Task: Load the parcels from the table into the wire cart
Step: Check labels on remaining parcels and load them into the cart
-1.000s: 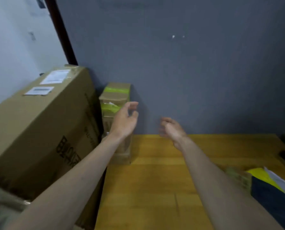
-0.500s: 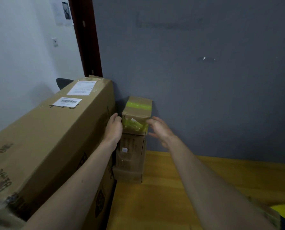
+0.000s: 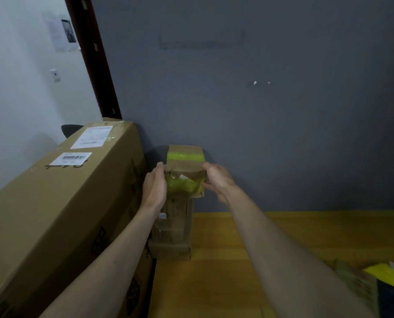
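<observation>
We hold the top parcel (image 3: pixel 185 171) between both hands: left hand (image 3: pixel 154 188) flat against its left side, right hand (image 3: pixel 216 180) with fingers (image 3: pixel 205 166) curled round its right edge. It sits atop another parcel (image 3: pixel 172 228) on the tabletop (image 3: pixel 272 249), beside a big box (image 3: pixel 60 203).

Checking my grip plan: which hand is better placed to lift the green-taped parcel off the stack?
Right hand: thumb and fingers wrap the green-taped parcel. The left hand lies flat, squeezed beside the large carton.
</observation>
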